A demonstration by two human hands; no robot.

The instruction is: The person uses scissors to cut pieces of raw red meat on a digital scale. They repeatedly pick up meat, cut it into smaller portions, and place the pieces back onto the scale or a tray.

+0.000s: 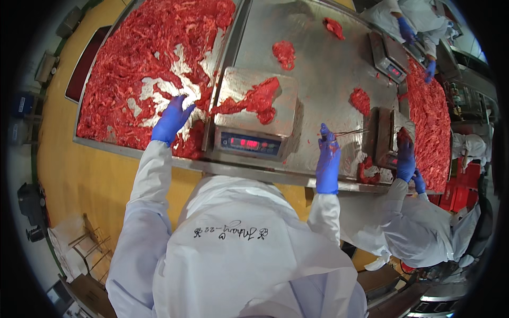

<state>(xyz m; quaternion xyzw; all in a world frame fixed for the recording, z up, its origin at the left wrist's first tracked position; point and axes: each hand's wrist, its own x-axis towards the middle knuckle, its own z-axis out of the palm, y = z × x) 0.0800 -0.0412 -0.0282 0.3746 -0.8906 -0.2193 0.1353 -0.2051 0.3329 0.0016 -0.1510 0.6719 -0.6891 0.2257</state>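
Observation:
My left hand [170, 122], in a blue glove, reaches over the edge of a heap of raw red meat [127, 90] in a metal tray. Its fingers are apart, with the thumb out to the right, at a patch where bare shiny metal shows; I see nothing held in it. A digital scale [252, 143] with a lit red display stands between my hands. A ragged strip of meat [260, 100] lies across its plate. Right of it, my right hand [328, 161], in a stained blue glove, is closed round thin metal rods [351, 132] that stick out to the right.
Loose meat pieces [283, 54] lie on the steel table [318, 79]. Another scale [389, 58] stands far right, and a third beside a co-worker's gloved hand [406, 159] at the right. Beyond them is a second meat heap [430, 127]. More gloved people work at the far right.

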